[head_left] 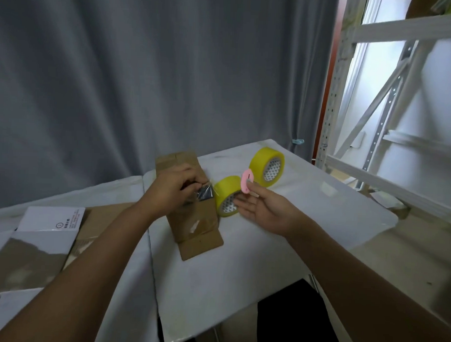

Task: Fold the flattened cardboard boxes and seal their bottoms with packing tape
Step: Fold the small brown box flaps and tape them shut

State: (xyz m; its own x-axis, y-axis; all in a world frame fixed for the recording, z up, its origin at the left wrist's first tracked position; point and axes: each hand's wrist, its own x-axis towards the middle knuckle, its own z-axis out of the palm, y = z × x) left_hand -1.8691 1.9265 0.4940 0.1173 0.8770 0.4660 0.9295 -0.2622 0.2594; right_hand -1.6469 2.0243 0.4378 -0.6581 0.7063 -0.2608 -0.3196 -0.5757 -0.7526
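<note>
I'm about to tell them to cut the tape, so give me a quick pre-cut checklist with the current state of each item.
1. Box held down: ok. The left hand presses on the cardboard box.
2. Tape end on the box: ok. A clear strip sits under the left fingers and runs toward the near tape roll.
3. Cutter in hand: ok. The right hand holds the pink cutter at its fingertips.
4. Cutter on the tape: not ok. It is above the near roll, not at the strip.
5. Blade exposed: cannot tell.
6. Spare tape roll out of the way: ok. It stands behind, apart from the box.
</note>
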